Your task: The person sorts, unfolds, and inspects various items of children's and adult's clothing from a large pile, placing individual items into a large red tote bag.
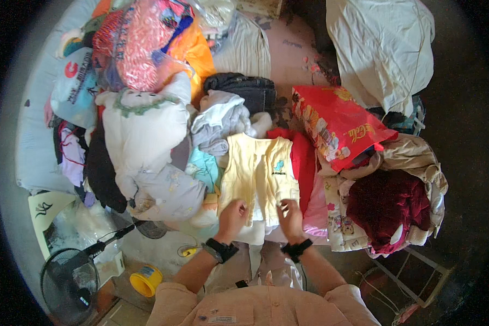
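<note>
A pale yellow sleeveless children's vest (238, 171) lies spread out in front of me, its front parted down the middle. A small blue-green motif (280, 165) and lettering mark its chest. Over one lower front panel is my left hand (233, 215), fingers curled. My right hand (291, 216) is curled over the opposite lower panel, with thumb and forefinger bent close together. Whether either hand pinches the cloth cannot be made out. Red cloth (303, 171) shows beside the vest, and folded grey clothing (218, 126) lies beyond it.
On the left are a white plush-like garment (146, 126) and filled plastic bags (140, 49). A red printed bag (342, 126) and a bundle with maroon cloth (389, 208) lie right. Dark folded jeans (242, 91) sit behind. A fan (69, 281) and yellow bucket (146, 281) stand lower left.
</note>
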The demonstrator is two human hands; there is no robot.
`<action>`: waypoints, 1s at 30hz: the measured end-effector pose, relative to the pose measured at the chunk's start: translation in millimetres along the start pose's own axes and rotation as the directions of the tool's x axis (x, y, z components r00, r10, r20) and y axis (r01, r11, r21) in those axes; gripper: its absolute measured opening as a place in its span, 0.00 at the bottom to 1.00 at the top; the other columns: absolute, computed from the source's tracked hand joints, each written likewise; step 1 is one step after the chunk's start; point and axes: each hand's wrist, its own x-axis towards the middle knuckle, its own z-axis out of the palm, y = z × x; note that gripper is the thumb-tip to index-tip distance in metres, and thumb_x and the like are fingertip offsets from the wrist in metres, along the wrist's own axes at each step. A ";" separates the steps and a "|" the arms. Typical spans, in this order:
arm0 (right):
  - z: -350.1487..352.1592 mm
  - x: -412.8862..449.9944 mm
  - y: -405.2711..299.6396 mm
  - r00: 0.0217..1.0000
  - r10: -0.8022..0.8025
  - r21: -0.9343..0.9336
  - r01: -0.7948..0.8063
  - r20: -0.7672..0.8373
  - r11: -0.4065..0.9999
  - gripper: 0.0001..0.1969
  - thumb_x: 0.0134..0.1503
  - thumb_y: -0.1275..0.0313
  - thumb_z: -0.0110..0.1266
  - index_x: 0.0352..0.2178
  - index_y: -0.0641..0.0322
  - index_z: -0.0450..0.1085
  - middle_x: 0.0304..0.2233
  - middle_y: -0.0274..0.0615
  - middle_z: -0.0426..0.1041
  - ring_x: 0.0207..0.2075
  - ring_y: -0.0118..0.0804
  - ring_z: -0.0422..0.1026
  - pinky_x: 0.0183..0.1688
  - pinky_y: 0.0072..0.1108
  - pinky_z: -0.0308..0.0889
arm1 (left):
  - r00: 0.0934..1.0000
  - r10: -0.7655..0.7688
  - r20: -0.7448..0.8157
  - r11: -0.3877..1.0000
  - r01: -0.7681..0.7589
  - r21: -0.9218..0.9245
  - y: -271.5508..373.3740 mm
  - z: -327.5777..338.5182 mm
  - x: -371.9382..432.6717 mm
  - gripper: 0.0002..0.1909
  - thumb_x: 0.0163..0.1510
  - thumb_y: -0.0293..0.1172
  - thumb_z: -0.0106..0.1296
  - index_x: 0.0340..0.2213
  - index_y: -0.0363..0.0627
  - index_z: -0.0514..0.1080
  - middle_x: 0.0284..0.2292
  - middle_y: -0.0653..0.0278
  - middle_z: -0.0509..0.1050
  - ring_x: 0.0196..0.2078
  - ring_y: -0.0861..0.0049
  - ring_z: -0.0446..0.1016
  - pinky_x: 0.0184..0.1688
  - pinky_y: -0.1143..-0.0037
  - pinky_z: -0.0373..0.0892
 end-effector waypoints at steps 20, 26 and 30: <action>40.7 33.1 -13.1 0.998 0.016 0.186 -0.003 -0.066 0.982 0.18 0.48 0.76 0.51 0.42 0.72 0.62 0.26 0.50 0.68 0.24 0.46 0.70 0.28 0.26 0.67 | 0.987 0.154 -0.032 0.985 -0.151 0.085 -7.8 58.5 6.6 0.13 0.44 0.26 0.50 0.35 0.40 0.65 0.27 0.55 0.70 0.30 0.57 0.70 0.30 0.67 0.67; 74.4 45.6 16.2 0.987 -0.102 -0.009 0.104 0.121 0.995 0.20 0.49 0.76 0.49 0.46 0.65 0.63 0.38 0.52 0.69 0.35 0.53 0.70 0.35 0.31 0.68 | 0.904 0.014 0.428 0.984 -0.089 0.155 -34.6 55.0 37.5 0.14 0.43 0.29 0.51 0.34 0.40 0.68 0.30 0.53 0.70 0.34 0.53 0.68 0.33 0.65 0.66; 66.5 46.3 -3.3 0.994 -0.026 0.026 0.023 0.108 0.999 0.20 0.49 0.77 0.49 0.46 0.62 0.63 0.41 0.54 0.68 0.37 0.51 0.71 0.37 0.29 0.68 | 0.970 0.242 0.005 0.956 -0.239 0.169 0.5 21.2 92.3 0.12 0.47 0.23 0.46 0.36 0.42 0.69 0.35 0.53 0.70 0.35 0.57 0.70 0.35 0.68 0.67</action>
